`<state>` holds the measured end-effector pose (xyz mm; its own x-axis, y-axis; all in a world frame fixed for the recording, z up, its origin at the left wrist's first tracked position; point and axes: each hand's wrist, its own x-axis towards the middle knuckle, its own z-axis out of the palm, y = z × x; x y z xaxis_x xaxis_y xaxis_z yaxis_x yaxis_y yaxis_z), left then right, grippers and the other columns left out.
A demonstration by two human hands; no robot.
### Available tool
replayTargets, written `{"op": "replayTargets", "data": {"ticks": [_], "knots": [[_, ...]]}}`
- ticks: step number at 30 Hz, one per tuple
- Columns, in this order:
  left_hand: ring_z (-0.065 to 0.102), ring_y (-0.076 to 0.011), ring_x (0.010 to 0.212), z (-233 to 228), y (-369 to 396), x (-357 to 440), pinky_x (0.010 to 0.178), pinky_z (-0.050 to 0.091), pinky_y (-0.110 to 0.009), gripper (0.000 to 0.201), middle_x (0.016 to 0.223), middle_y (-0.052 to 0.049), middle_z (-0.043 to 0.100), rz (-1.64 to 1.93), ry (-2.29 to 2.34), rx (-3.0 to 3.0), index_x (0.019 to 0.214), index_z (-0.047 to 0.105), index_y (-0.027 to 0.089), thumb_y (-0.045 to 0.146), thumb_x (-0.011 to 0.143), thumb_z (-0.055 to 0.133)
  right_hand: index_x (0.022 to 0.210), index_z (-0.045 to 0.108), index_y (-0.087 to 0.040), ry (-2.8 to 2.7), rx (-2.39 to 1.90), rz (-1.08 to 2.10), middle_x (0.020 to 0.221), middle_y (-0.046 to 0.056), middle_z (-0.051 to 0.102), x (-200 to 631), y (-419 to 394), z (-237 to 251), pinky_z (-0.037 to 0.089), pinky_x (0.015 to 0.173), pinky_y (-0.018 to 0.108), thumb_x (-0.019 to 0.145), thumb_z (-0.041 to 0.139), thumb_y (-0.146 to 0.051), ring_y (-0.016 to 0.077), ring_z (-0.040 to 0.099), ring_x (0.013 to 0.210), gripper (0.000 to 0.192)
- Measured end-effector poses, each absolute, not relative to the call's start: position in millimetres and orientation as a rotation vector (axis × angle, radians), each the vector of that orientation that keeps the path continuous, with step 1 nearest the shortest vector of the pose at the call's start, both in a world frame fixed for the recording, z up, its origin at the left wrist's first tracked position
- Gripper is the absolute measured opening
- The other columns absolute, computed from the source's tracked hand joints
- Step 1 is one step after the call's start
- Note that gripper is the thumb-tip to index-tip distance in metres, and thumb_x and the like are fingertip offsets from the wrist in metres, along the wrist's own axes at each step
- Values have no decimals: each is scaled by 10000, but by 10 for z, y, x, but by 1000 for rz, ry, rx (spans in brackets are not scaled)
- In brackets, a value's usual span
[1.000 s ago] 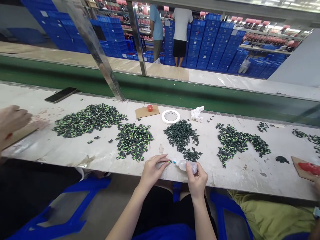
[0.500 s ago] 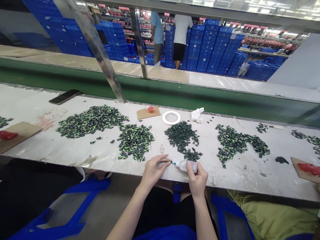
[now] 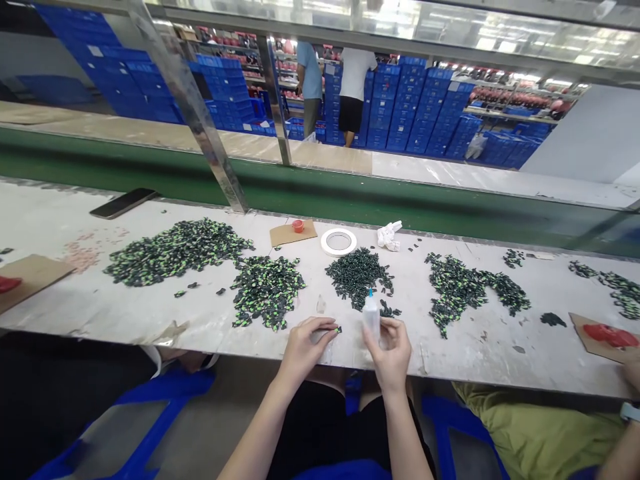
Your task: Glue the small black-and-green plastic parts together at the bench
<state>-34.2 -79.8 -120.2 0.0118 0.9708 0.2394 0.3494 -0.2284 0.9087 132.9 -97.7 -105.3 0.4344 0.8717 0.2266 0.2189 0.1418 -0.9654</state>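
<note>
One small part pinched in left hand at tabletop edge, bottle upright in closed right hand; best steadied before tipping nozzle onto part.

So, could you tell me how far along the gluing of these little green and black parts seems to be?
Likely done: two green-flecked heaps lie to the left. In hand: the left hand pinches one small part, and the right hand holds the squeeze bottle upright beside it. Left: a darker pile waits behind the bottle.
</note>
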Motion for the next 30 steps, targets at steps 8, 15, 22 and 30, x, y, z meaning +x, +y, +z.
{"op": "replayTargets", "data": {"ticks": [8, 15, 22, 30], "knots": [[702, -216, 791, -1248, -928, -417, 771, 576, -355, 130, 841, -57, 730, 1225, 1417, 1686, 873, 723, 214, 274, 780, 655, 1128, 634, -185, -1343, -1378, 667, 1037, 123, 691, 1147, -883, -1163, 571, 759, 374, 730, 723, -361, 238, 675, 897, 445], [614, -266, 985, -1305, -893, -454, 871, 527, -415, 119, 889, -62, 725, 1221, 1478, 1795, 843, 743, 246, 302, 754, 687, 1125, 681, -242, -1462, -1564, 215, 1007, 105, 678, 1763, -918, -1035, 485, 820, 444, 860, 584, -466, 277, 535, 994, 361], [580, -266, 1001, -1351, -909, -444, 898, 499, -423, 128, 931, -58, 712, 1201, 1474, 1839, 823, 756, 268, 340, 785, 658, 785, 773, -270, -1640, -1614, 42, 828, 113, 649, 2203, -653, -1173, 441, 768, 451, 889, 542, -426, 285, 471, 858, 297], [603, -265, 1006, -1284, -911, -411, 884, 514, -409, 108, 884, -52, 725, 1234, 1432, 1721, 771, 735, 254, 296, 785, 636, 823, 691, -235, -1678, -1557, 8, 815, 105, 655, 2057, -586, -1113, 463, 759, 439, 964, 374, -373, 277, 531, 840, 373]]}}
